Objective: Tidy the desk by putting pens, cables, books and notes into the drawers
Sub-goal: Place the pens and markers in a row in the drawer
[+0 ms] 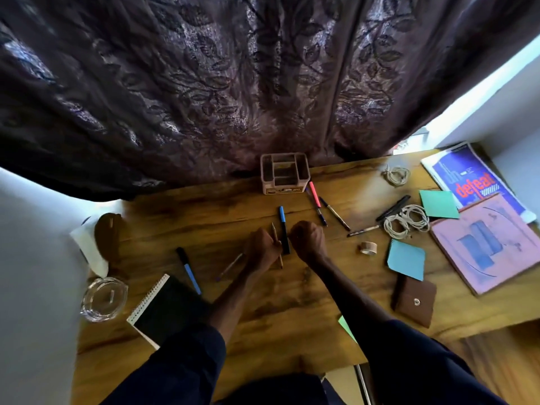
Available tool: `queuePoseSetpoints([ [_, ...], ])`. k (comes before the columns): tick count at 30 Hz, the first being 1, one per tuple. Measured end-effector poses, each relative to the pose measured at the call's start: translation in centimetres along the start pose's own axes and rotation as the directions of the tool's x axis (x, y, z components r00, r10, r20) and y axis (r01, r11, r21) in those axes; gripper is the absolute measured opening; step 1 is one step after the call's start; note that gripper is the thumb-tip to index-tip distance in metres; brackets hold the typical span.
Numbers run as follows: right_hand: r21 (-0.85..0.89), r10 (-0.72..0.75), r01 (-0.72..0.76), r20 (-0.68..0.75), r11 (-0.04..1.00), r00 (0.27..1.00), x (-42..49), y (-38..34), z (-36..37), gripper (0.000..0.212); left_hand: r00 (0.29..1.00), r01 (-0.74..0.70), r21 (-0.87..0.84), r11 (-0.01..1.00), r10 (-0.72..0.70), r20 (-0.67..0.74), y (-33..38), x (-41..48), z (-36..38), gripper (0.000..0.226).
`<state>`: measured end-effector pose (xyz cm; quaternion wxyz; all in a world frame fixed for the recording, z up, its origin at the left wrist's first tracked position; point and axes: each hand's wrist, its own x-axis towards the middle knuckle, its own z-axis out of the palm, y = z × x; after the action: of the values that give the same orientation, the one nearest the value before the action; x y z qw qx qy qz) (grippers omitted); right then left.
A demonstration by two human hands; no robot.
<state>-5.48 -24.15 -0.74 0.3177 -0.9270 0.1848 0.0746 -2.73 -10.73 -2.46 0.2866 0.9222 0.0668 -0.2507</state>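
A coil of white cable (pixel 406 222) and a pink-covered book (pixel 491 244) lay loose on the brown wooden desk (pixel 292 302), apparently awaiting collection, with no drawer in sight. At the middle, the person's left hand (pixel 261 248) curled tightly round a thin wooden pencil (pixel 281 261), seemingly gathering it up beside a black pen with a blue cap (pixel 283 222). The right hand (pixel 308 241), just right of that pen, was bunched like a fist; whether it held anything could not be told.

Dark purple leaf-patterned curtain (pixel 263 83) hangs from 9 to 2 o'clock, behind wooden desk (pixel 286 302), grain glossy. White wall (pixel 35 258) at 8 o'clock. Daylight strip (pixel 482 92) at 2 o'clock, along curtain's edge.
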Motion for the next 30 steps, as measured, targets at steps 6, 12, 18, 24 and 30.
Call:
queuePoseSetpoints([
  [6, 0.016, 0.124, -0.126, 0.088, 0.992, 0.988, 1.0, -0.5, 1.7, 0.019, 0.999, 0.041, -0.052, 0.998, -0.041, -0.001, -0.8, -1.2, 0.0, 0.023],
  [12, -0.016, 0.159, -0.159, 0.076, 0.987, 0.984, -0.6, 2.0, 1.9, 0.014, 0.997, 0.073, -0.013, 0.997, -0.073, -0.003, -0.8, -2.1, 0.5, 0.016],
  [18, 0.033, 0.156, -0.155, -0.05, 0.987, 0.986, -6.0, 6.3, -1.7, 0.019, 0.999, -0.031, 0.015, 0.999, 0.03, 0.027, 0.9, -5.2, 1.6, 0.016],
  [24, 0.173, 0.186, -0.151, -0.205, 0.973, 0.961, -11.7, 10.0, -5.0, 0.016, 0.977, -0.186, 0.054, 0.981, 0.179, 0.117, 4.4, -9.3, 4.6, 0.022],
  [30, 0.293, 0.258, -0.156, -0.353, 0.943, 0.899, -19.2, 15.3, -8.4, 0.017, 0.919, -0.348, 0.041, 0.937, 0.332, 0.213, 8.5, -15.8, 8.9, 0.03],
])
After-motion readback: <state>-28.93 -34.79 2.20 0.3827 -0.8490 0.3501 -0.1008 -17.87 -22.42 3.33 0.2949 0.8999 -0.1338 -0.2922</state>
